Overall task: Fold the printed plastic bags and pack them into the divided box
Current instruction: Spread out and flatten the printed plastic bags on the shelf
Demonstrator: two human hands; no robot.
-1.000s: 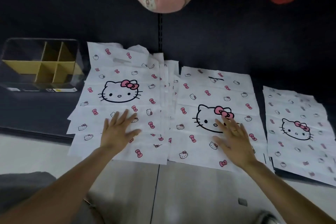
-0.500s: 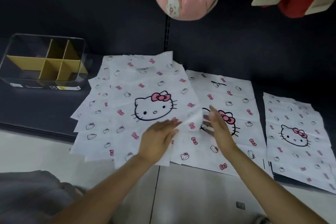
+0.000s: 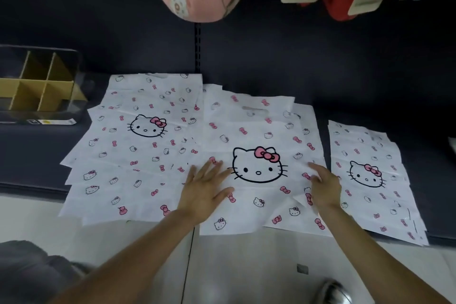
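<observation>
Thin white plastic, slippery. Middle bag [image 3: 256,155] lay flat on the dark shelf [image 3: 370,86], overlapping the left pile [image 3: 138,150]; a third bag [image 3: 370,175] lay apart on the right. Left hand [image 3: 206,192] was open, palm flat on the middle bag's left edge; right hand [image 3: 323,187] open too, fingers on its right edge, gripping nothing. Divided box [image 3: 39,86] sat far left, compartments looking empty. Risks: bags underneath likely shift or lift with the fold, crooked crease, and the near edges overhanging the shelf could slide off.

Divided box [image 3: 37,86] unobstructed (bags [image 3: 148,145] adjacent)
</observation>
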